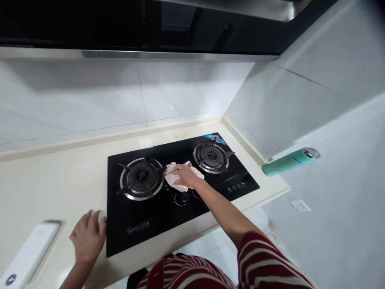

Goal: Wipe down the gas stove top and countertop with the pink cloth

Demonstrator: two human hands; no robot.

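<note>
A pale pink cloth [172,180] lies bunched on the black glass gas stove [132,214], between its two burners. My right hand [184,175] presses down on the cloth, fingers curled into it. Just in front of the cloth are the control knobs [182,197], partly hidden by my forearm. The left burner [142,175] and the right burner [211,155] both carry dark pan supports. Flat on the cream countertop, my left hand [88,237] rests beside the stove's left edge with its fingers spread and nothing in it.
At the far left, a white oblong device [31,253] with a round button lies on the counter. A green thermos-like cylinder [290,161] stands at the counter's right end. The dark range hood [126,28] hangs low above the stove. A wall socket [300,206] is at right.
</note>
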